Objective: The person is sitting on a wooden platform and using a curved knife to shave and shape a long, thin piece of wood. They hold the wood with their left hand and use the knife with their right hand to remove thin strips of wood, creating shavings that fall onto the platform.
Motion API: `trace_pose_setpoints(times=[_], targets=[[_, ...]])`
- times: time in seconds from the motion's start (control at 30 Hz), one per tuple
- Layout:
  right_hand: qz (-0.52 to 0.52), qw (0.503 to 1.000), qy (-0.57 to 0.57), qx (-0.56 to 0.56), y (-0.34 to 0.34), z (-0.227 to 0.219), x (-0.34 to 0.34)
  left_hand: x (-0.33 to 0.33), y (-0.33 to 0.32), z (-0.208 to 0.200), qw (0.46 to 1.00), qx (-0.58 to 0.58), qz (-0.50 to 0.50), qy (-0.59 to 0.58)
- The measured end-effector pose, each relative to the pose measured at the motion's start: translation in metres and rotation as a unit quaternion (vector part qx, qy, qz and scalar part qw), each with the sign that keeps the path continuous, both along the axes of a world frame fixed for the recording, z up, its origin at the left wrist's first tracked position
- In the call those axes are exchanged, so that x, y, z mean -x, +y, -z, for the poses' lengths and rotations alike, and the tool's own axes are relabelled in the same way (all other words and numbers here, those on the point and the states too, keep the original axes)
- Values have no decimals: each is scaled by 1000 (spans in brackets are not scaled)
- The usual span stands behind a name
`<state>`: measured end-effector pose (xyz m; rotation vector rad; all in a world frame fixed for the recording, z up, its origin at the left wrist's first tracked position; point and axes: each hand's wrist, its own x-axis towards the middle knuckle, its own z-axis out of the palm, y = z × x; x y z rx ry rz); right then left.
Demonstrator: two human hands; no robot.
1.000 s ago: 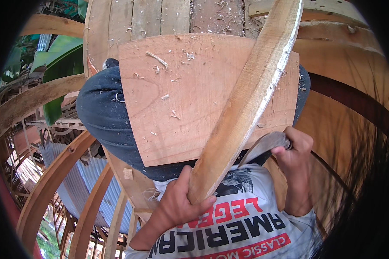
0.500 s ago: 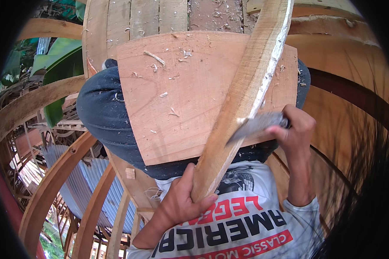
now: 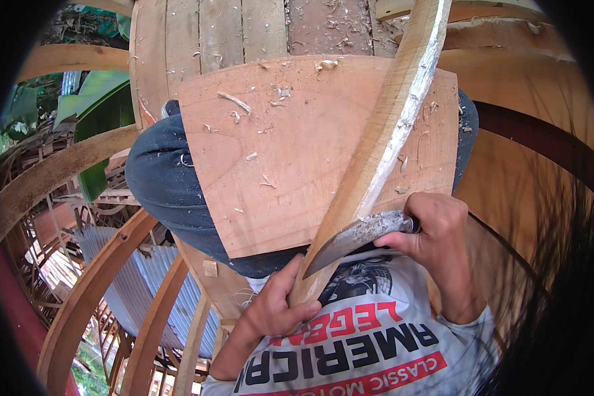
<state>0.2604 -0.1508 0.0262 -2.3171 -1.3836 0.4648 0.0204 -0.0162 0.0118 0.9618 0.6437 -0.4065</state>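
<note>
Across the wooden plank (image 3: 378, 148) left grip (image 3: 276, 305) clasps — curved, mottled knife (image 3: 358, 236) in right grip (image 3: 437, 230).

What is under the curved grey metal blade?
The long, light-brown wooden piece shows above and below the blade; wood directly under it is covered, so any cut there can't be seen.

Tan strip (image 3: 371, 155), mottled grey blade (image 3: 360, 239)
</note>
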Motion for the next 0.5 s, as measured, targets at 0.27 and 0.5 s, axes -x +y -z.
trace_pose_setpoints(times=[0.27, 0.5], targets=[[171, 972, -157, 29, 2, 17, -83, -4, -10, -6, 999, 5, -33, 31], [42, 998, -55, 10, 2, -4, -27, 8, -4, 6, 1000, 22, 12, -7]])
